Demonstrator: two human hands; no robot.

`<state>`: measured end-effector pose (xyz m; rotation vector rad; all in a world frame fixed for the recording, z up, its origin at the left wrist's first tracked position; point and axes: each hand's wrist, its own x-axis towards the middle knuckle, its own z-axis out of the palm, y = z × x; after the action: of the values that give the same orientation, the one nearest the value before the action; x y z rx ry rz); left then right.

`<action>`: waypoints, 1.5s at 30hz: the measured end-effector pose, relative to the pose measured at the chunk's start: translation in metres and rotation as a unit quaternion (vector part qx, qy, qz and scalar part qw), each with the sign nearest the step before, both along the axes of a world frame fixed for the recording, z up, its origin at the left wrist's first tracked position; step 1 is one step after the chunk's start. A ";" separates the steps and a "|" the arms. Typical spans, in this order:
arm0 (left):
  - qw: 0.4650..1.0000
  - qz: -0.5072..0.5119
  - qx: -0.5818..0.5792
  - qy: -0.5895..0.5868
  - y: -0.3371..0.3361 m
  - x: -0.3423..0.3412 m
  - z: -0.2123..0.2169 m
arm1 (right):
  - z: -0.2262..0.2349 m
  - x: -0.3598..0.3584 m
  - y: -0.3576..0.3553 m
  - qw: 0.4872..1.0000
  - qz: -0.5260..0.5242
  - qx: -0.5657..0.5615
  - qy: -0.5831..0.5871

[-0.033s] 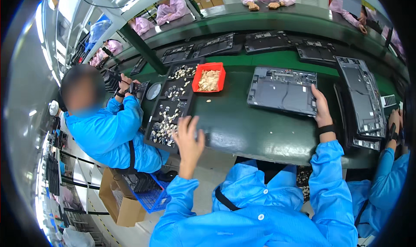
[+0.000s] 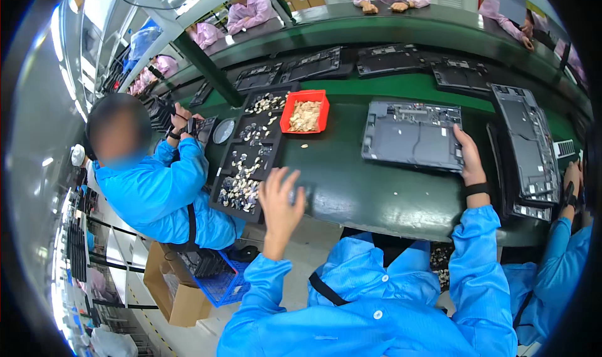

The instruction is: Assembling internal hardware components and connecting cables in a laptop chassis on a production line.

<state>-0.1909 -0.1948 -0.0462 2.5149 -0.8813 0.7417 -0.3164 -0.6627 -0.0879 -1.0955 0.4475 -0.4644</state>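
Observation:
My right hand (image 2: 470, 156) grips the right edge of an opened grey laptop base (image 2: 417, 145), with the thumb on top and the fingers out of sight beneath. The base lies over the green workbench, its inner parts facing up. My left hand (image 2: 280, 200) hangs at the near right corner of a black compartment tray (image 2: 268, 162), fingers spread and holding nothing. Small pale and dark pieces (image 2: 240, 193) fill parts of the tray. Beyond it stands a red bin (image 2: 325, 112) of small tan pieces (image 2: 305, 115).
To the right, more laptop bases (image 2: 527, 144) are stacked at the bench (image 2: 351, 197). Several others (image 2: 389, 59) lie along a green belt at the back. A co-worker in blue (image 2: 150, 184) sits at left, another at far right. A blue crate (image 2: 226, 285) and cardboard box (image 2: 188, 304) stand on the floor.
My left hand has shifted slightly to the right, its fingers still spread. My right hand keeps its hold on the laptop base. The whole view has moved by a tiny amount.

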 end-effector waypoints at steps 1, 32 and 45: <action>0.997 -0.053 -0.034 0.038 -0.005 0.001 0.005 | -0.003 -0.001 -0.007 0.999 0.025 -0.020 0.021; 0.924 0.021 0.071 0.374 0.007 0.239 0.040 | 0.045 -0.036 0.010 0.963 -0.055 -0.115 0.238; 0.949 0.023 -0.179 0.257 -0.033 0.174 0.096 | 0.098 -0.024 0.084 0.904 -0.139 -0.384 0.130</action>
<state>-0.0172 -0.2276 0.0494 2.2374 -0.4563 0.2037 -0.3404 -0.5790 0.0102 -1.8847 0.6892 -0.7867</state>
